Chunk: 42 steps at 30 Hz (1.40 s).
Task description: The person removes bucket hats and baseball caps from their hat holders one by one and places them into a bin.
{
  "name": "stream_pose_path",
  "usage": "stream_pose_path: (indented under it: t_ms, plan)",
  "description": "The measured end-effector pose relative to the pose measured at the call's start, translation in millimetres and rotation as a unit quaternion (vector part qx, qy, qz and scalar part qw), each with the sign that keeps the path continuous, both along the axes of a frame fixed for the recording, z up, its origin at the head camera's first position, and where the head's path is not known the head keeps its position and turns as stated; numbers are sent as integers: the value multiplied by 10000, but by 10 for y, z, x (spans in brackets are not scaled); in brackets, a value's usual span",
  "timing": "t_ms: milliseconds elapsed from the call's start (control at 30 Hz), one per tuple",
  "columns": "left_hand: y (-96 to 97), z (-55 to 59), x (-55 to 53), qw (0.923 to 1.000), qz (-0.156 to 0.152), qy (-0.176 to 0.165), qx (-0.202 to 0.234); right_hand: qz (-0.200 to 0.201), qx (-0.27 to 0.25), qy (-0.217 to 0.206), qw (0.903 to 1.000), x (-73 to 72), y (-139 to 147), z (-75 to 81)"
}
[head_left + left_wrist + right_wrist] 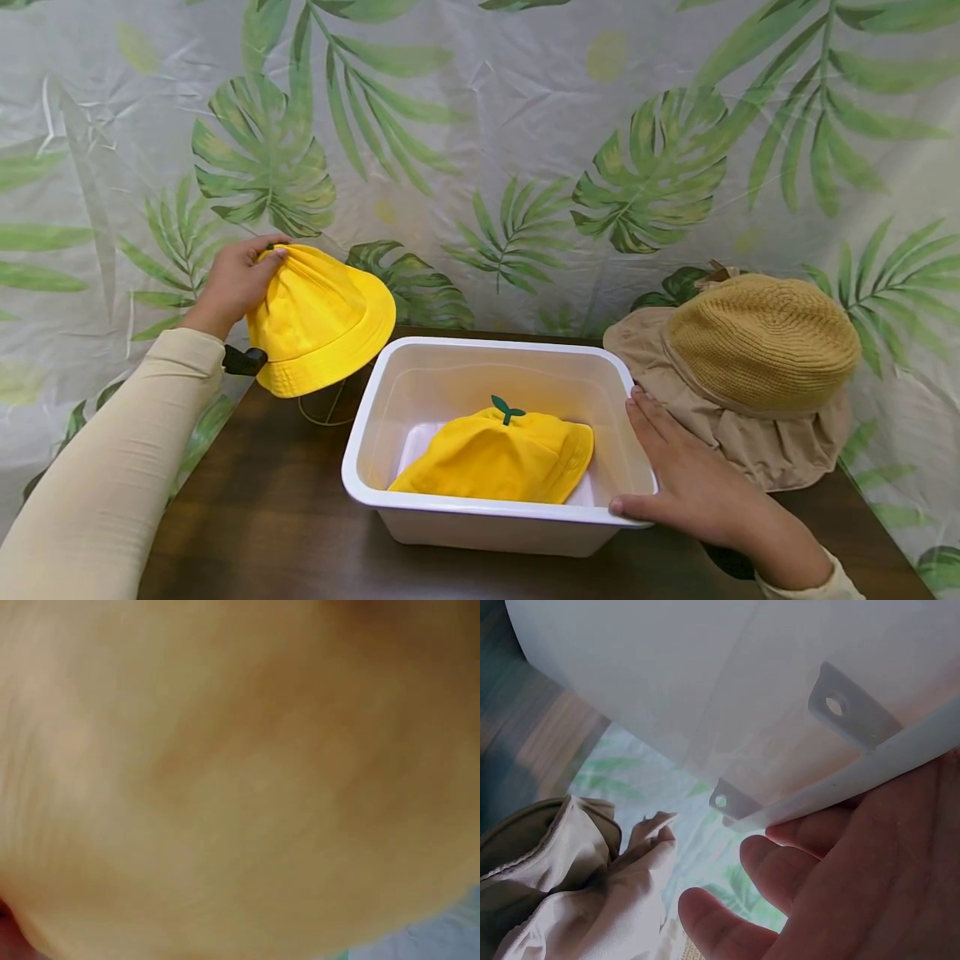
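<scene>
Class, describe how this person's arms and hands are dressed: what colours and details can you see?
The left sleeve is long, plain and cream, ending in a band-like cuff; the right sleeve, mostly out of frame, is a similar cream. The left hand and right hand wear no gloves. A black fitting shows at the left wrist.

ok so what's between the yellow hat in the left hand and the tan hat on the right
In the head view, the white bin lies between them, with a second yellow hat inside it and the right hand on its rim.
</scene>
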<state>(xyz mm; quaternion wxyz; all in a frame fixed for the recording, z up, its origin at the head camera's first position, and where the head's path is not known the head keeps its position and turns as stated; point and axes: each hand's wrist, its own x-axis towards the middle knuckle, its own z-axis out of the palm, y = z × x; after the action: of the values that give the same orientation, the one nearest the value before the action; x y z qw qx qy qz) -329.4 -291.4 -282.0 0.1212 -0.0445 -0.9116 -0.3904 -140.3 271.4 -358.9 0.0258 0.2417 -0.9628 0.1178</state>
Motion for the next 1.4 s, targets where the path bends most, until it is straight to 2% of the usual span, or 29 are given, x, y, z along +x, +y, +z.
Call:
stream_pose_path:
  t_ms: [200,300,600,800,1000,1167,1400]
  plan:
    - [-47,-1,-10,9976,94,-222,649,35,-45,-23,10000,1,3,3]
    - [-78,-8,1,9962,136,-248,826,4,-61,-91,9999,4,-4,1]
    - [-104,34,65,9993,-44,-11,358,-38,-30,-68,10000,9,-9,-4]
    - [-126,80,100,9996,37,149,231,-61,-12,-104,9999,11,-13,5]
    - [-124,101,117,9985,8,69,540,-110,-81,-186,9997,17,-10,12]
    - [-156,72,109,9960,204,-197,846,-95,-62,-158,9998,9,-5,3]
    - [-208,32,137,9964,222,-90,812,-110,-56,-167,9998,7,-3,8]
